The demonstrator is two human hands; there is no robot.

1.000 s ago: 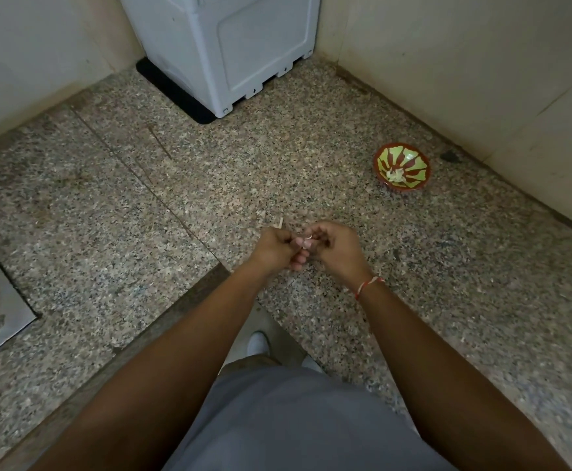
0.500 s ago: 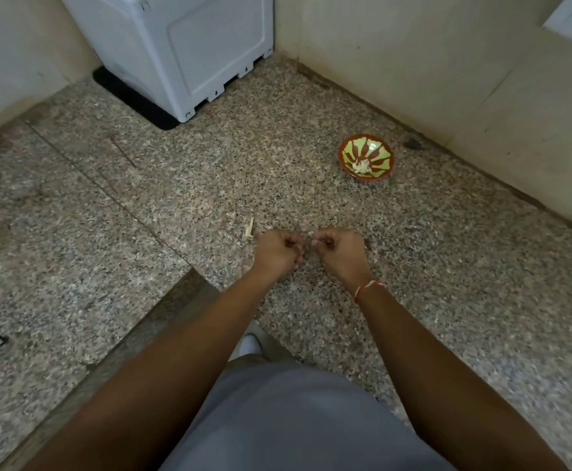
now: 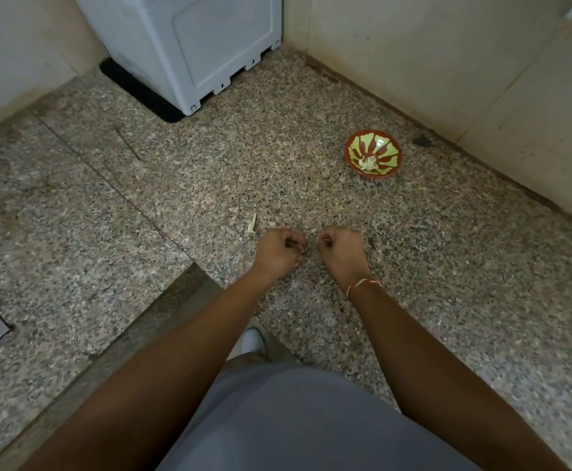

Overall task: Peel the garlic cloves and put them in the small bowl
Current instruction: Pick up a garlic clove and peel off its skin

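Note:
My left hand (image 3: 279,253) and my right hand (image 3: 342,251) hover just above the speckled granite counter (image 3: 312,195), a small gap between them. Both are curled into loose fists. My right hand pinches a small pale scrap of garlic peel (image 3: 323,239) at its fingertips. My left hand's fingers curl round a garlic clove that is almost wholly hidden. The small red-and-green bowl (image 3: 385,147) sits at the far right near the wall, with pale peeled garlic (image 3: 368,162) in its bottom.
A pale bit of garlic stem (image 3: 251,225) lies on the counter just left of my left hand. A white appliance (image 3: 189,45) stands in the back corner. Walls close off the right side. The counter's edge (image 3: 162,314) runs below my left forearm.
My hands, joined on the garlic a second ago, have pulled apart. The view has shifted, so the bowl and the appliance sit differently in frame.

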